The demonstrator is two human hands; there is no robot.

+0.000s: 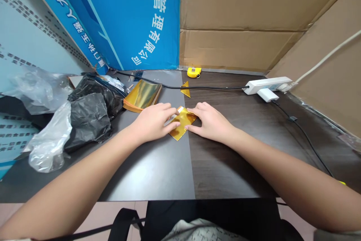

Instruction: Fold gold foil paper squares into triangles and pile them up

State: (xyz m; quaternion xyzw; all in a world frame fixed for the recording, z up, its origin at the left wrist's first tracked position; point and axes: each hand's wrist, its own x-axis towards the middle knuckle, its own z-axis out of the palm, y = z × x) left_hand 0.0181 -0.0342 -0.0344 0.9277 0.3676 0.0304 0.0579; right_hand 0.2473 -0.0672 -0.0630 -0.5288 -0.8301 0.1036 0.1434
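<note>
A folded sheet of shiny gold foil paper (pixel 182 123) lies on the table between my two hands, a small pale patch showing near its top. My left hand (pixel 153 121) grips its left side, with thumb and fingertips on the foil and the fingers curled. On the right, my right hand (pixel 210 122) holds the opposite edge between thumb and fingers. Just behind sits a small gold folded triangle (pixel 185 90), partly under a black cable. A stack of gold foil paper (pixel 143 95) rests beyond my left hand.
Black and clear plastic bags (pixel 88 118) are heaped at the left. A yellow tape measure (pixel 194 72) stands by the back wall. The white power strip (pixel 266 85) with plugged-in cords lies at the right. Cardboard panels (pixel 239 0) and a blue printed board (pixel 121 8) enclose the table.
</note>
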